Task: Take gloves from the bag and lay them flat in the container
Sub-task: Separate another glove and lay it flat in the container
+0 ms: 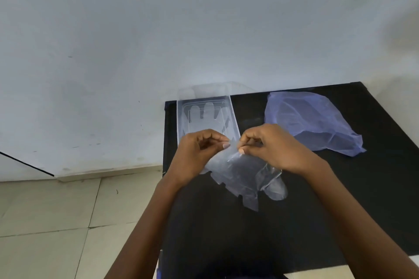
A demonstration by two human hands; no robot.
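A thin clear plastic glove [243, 176] hangs over the black table, its fingers pointing down towards me. My left hand [199, 154] and my right hand [274, 145] each pinch its cuff edge, thumbs close together. Just beyond my hands stands a clear rectangular container [181, 115], with another clear glove [204, 118] lying flat inside, fingers pointing away. A crumpled blue-violet plastic bag [317, 120] lies to the right of the container; what is inside it cannot be made out.
The black table [340, 210] stands against a pale wall [158, 29]. Its left edge runs just left of the container, with beige floor tiles [56, 222] below. The table's near edge shows at lower right.
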